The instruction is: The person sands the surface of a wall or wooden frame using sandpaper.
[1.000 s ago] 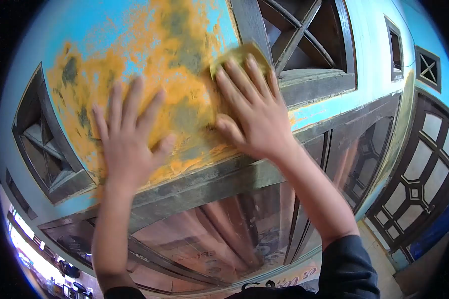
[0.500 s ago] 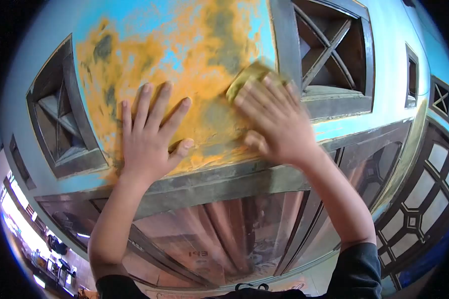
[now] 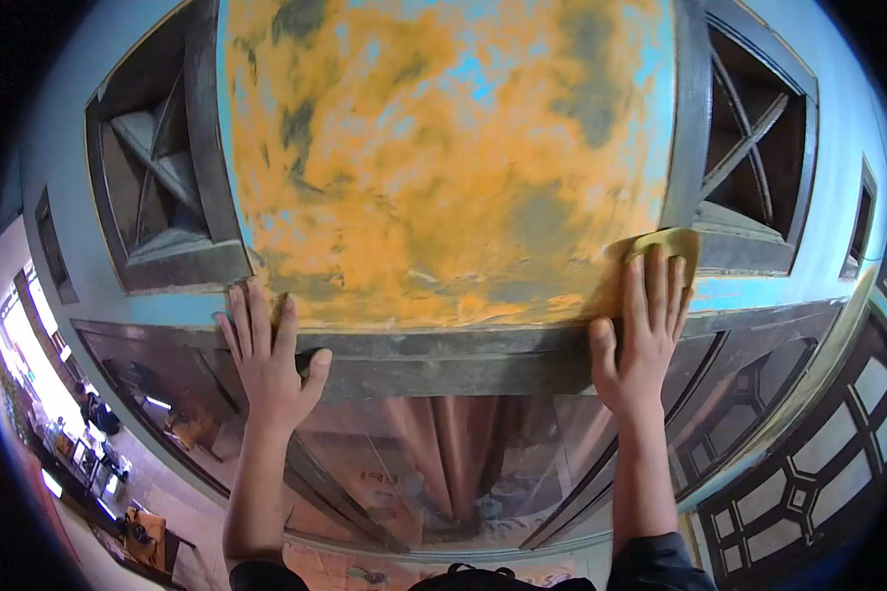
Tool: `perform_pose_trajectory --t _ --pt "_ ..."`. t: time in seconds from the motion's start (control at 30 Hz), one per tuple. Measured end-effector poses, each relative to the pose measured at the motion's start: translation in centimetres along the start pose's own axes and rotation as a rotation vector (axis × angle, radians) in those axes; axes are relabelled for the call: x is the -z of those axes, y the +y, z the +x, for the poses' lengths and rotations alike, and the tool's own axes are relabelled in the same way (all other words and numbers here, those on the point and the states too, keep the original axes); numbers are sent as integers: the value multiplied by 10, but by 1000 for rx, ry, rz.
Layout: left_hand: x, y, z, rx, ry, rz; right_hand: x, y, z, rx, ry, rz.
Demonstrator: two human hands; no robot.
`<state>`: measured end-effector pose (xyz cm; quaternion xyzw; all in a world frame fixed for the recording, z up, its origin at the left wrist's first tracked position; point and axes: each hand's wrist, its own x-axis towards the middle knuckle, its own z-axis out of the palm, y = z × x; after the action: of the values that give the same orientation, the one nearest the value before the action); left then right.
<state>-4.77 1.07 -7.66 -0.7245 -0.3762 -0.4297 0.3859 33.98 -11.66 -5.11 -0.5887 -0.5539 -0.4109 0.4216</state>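
Observation:
My right hand (image 3: 641, 335) presses a yellowish piece of sandpaper (image 3: 682, 246) flat against the lower right corner of the wall panel, close to the wooden frame. Its fingers point upward and cover much of the sheet. Opposite it, my left hand (image 3: 271, 355) rests with fingers spread and thumb out at the panel's lower left corner, holding nothing. Between and above my hands, the wall panel (image 3: 414, 217) is blotched with orange, grey and light blue patches. A dark wooden beam (image 3: 443, 364) runs along its lower edge.
Wooden vents with crossed bars flank the panel, one left (image 3: 158, 167) and one right (image 3: 754, 148). Glass with curtains behind it (image 3: 443, 453) lies below the beam. A dark panelled door (image 3: 818, 473) stands at right; a chair with a brown bag (image 3: 146, 532) is at lower left.
My right hand has moved the sandpaper down and right to the panel's lower corner. My left hand has slid down to the beam's left end. The view has shifted.

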Motion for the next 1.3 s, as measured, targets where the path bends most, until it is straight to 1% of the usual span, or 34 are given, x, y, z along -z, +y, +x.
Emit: perform_pose_trajectory --t 0.03,0.07,0.13,0.17,0.2,0.27,0.3,0.4,0.43,0.47,0.53,0.57,0.67,0.7,0.73,0.8,0.87,0.9,1.0,1.03,1.13,1.17,1.2,1.23,1.27,1.3 --pt "-2 -2 -5 20 7 -9 -11 -9 -2 -39 74 76" --pt "-3 -4 -8 40 17 -13 -20 -34 -6 -41 100 171" --pt "-1 -4 -10 64 23 -46 -31 -76 -24 187 -163 114" --pt "-4 -7 -11 62 28 -47 -36 -89 -30 254 -193 128" --pt "-6 -13 -15 66 34 -49 -41 -89 -33 270 -155 123" --pt "-12 -28 -25 71 65 -53 -44 -67 -31 251 -83 49" --pt "-14 -33 -29 87 75 -63 -41 -62 -27 136 -9 57" --pt "-19 -39 -38 119 111 -104 -44 -62 -19 -113 182 92" --pt "-21 -38 -39 125 127 -119 -48 -75 -19 -117 221 123" --pt "-24 -38 -40 127 140 -124 -50 -90 -22 -90 181 147" --pt "-29 -40 -41 120 168 -133 -53 -117 -37 149 -55 128" --pt "-31 -40 -41 121 181 -139 -57 -124 -42 176 -65 113" --pt "-35 -39 -43 125 217 -171 -54 -101 -30 27 89 59" --pt "-35 -40 -44 126 224 -189 -55 -99 -24 -73 188 102" --pt "-35 -40 -46 130 231 -205 -54 -102 -22 -150 202 113" --pt "-33 -42 -48 108 206 -206 -63 -125 -23 -113 239 149" --pt "-33 -45 -49 92 203 -201 -62 -152 -35 83 21 102" --pt "-34 -46 -50 85 210 -200 -65 -158 -41 121 -23 64" --pt "-34 -46 -51 106 209 -234 -75 -137 -30 -20 190 67" --pt "-32 -44 -51 126 205 -257 -77 -137 -24 -102 259 94" --pt "-33 -44 -51 148 224 -317 -73 -172 -23 29 121 139" --pt "-33 -46 -52 140 228 -328 -71 -186 -31 104 -1 123" --pt "-31 -48 -52 130 231 -338 -78 -191 -39 138 2 116" --pt "-29 -50 -55 115 184 -251 -82 -182 -42 109 20 65" --pt "-30 -51 -55 116 206 -283 -81 -169 -42 87 38 14" --pt "-31 -50 -54 123 232 -312 -79 -163 -38 -19 92 63"
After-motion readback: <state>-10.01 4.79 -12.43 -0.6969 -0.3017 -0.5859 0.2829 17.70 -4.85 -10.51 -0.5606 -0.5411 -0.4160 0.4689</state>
